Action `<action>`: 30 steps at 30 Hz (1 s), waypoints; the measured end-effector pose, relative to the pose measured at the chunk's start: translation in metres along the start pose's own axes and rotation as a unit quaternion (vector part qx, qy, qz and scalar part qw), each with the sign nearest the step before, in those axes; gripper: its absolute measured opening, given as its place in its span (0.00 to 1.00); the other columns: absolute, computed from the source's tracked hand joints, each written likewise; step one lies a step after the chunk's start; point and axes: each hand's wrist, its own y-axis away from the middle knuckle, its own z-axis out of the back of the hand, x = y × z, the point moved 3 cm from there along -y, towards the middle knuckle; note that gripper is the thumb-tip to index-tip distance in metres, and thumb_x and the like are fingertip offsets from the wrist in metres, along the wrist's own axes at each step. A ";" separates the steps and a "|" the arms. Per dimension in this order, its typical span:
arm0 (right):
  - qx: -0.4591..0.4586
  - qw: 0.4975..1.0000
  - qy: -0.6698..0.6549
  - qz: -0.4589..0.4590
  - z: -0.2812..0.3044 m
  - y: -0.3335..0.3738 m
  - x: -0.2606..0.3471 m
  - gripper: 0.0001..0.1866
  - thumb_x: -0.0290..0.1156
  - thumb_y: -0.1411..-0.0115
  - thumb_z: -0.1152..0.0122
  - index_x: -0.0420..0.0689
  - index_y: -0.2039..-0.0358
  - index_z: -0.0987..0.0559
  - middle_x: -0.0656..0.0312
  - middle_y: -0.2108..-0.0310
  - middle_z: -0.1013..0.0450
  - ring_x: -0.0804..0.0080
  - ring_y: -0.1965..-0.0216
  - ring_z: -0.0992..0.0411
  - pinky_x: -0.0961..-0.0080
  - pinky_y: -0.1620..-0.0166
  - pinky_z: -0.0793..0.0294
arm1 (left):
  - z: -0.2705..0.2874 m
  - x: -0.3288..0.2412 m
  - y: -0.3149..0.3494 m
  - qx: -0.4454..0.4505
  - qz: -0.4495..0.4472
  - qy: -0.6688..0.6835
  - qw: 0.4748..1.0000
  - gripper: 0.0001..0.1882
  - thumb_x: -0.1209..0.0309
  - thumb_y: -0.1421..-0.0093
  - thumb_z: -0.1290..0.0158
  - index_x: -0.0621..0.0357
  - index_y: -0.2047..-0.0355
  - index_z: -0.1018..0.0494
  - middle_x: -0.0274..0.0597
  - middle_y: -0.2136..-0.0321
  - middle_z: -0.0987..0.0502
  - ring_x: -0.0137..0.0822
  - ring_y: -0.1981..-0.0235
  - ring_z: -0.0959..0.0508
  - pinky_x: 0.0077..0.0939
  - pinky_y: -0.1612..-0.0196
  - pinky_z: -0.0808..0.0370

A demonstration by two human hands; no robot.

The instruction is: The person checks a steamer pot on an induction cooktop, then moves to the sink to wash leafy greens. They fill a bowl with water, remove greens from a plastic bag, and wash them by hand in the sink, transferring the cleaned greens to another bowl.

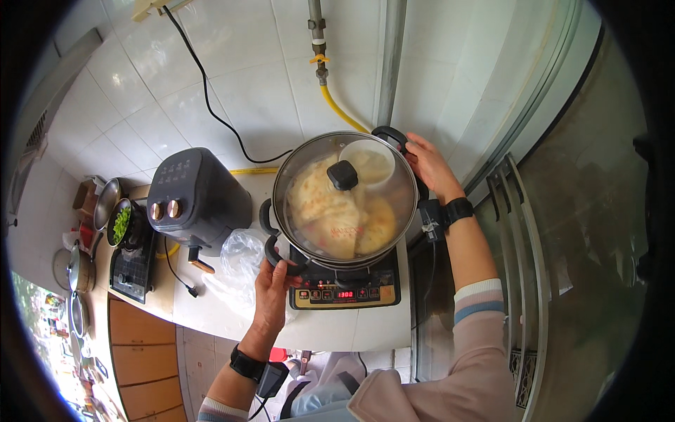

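A wide steamer pot [281,176] with black handles sits over an induction cooker [383,292]. Its domed glass lid [320,158] has a square black knob. Under the fogged glass lie pale flat breads or pancakes [316,204] and a round white bowl [368,163]. My left hand [271,292] grips the black handle at the pot's near left side, thumb on top. At the far right, my right hand [429,165] has its fingers round another black handle. Several handles stick out at different angles, and the pot's lower part is mostly hidden.
Left of the pot stands a dark air fryer [200,200], with a crumpled clear plastic bag [239,264] before it. Farther left, a pan of chopped greens [125,224] rests on a black stove [133,266]. A yellow gas hose [341,109] and black cord [204,84] run along the wall.
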 end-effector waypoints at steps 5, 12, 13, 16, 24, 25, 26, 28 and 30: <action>-0.016 0.999 0.051 0.009 0.005 -0.003 -0.005 0.22 0.28 0.37 0.48 0.38 0.43 0.33 0.60 0.64 0.26 0.76 0.67 0.27 0.80 0.64 0.27 | 0.003 -0.006 -0.009 -0.026 -0.012 -0.012 1.000 0.14 0.63 0.32 0.55 0.59 0.53 0.34 0.36 0.67 0.27 0.24 0.72 0.29 0.19 0.64 0.30; -0.046 0.987 0.153 0.036 0.005 0.004 -0.004 0.18 0.29 0.38 0.47 0.38 0.48 0.28 0.62 0.65 0.26 0.78 0.68 0.28 0.81 0.64 0.27 | 0.034 0.002 -0.026 0.052 -0.120 -0.179 0.975 0.37 0.58 0.42 0.41 0.57 0.38 0.44 0.44 0.46 0.39 0.38 0.46 0.35 0.32 0.44 0.35; -0.044 0.985 0.161 0.047 0.004 0.004 -0.003 0.18 0.29 0.38 0.47 0.38 0.48 0.28 0.62 0.65 0.26 0.78 0.68 0.28 0.81 0.64 0.27 | 0.039 0.002 -0.031 0.064 -0.169 -0.242 0.953 0.43 0.57 0.45 0.38 0.56 0.35 0.46 0.46 0.40 0.44 0.41 0.40 0.39 0.36 0.40 0.38; -0.063 0.978 0.195 0.038 0.003 0.005 -0.001 0.21 0.30 0.37 0.46 0.37 0.45 0.30 0.61 0.61 0.25 0.76 0.65 0.27 0.80 0.61 0.27 | 0.048 0.013 -0.055 0.164 -0.100 -0.232 0.954 0.65 0.60 0.58 0.29 0.50 0.32 0.65 0.49 0.31 0.69 0.47 0.31 0.58 0.43 0.33 0.52; -0.047 0.978 0.203 0.012 0.004 0.007 0.003 0.19 0.30 0.37 0.47 0.42 0.45 0.29 0.65 0.65 0.26 0.80 0.69 0.30 0.82 0.68 0.29 | 0.043 0.020 -0.073 0.205 -0.071 -0.066 0.974 0.81 0.63 0.68 0.24 0.47 0.34 0.83 0.56 0.32 0.64 0.46 0.30 0.59 0.39 0.31 0.63; -0.045 0.980 0.195 0.002 0.004 0.006 0.002 0.19 0.30 0.37 0.47 0.41 0.45 0.29 0.65 0.65 0.26 0.81 0.69 0.29 0.82 0.67 0.29 | 0.042 0.021 -0.072 0.201 -0.070 -0.059 0.975 0.81 0.63 0.69 0.24 0.48 0.34 0.83 0.56 0.32 0.63 0.46 0.30 0.59 0.38 0.31 0.64; -0.040 0.983 0.178 0.002 0.004 0.005 0.001 0.20 0.30 0.37 0.46 0.41 0.45 0.29 0.65 0.65 0.26 0.80 0.70 0.29 0.82 0.68 0.28 | 0.042 0.023 -0.072 0.198 -0.068 -0.051 0.977 0.81 0.62 0.69 0.24 0.48 0.34 0.83 0.57 0.32 0.62 0.45 0.30 0.59 0.38 0.31 0.65; -0.036 0.989 0.142 0.000 0.005 0.003 -0.002 0.21 0.32 0.37 0.45 0.41 0.44 0.30 0.64 0.66 0.26 0.80 0.72 0.30 0.82 0.71 0.28 | 0.042 0.027 -0.072 0.196 -0.098 -0.029 0.975 0.81 0.63 0.69 0.24 0.50 0.34 0.82 0.57 0.33 0.58 0.44 0.30 0.58 0.38 0.31 0.65; -0.048 0.989 0.141 0.005 0.007 0.001 -0.005 0.22 0.33 0.37 0.44 0.40 0.43 0.31 0.63 0.66 0.27 0.79 0.72 0.29 0.82 0.71 0.28 | 0.044 0.035 -0.074 0.185 -0.076 -0.027 0.979 0.81 0.62 0.69 0.24 0.50 0.34 0.82 0.57 0.33 0.57 0.43 0.30 0.58 0.38 0.31 0.65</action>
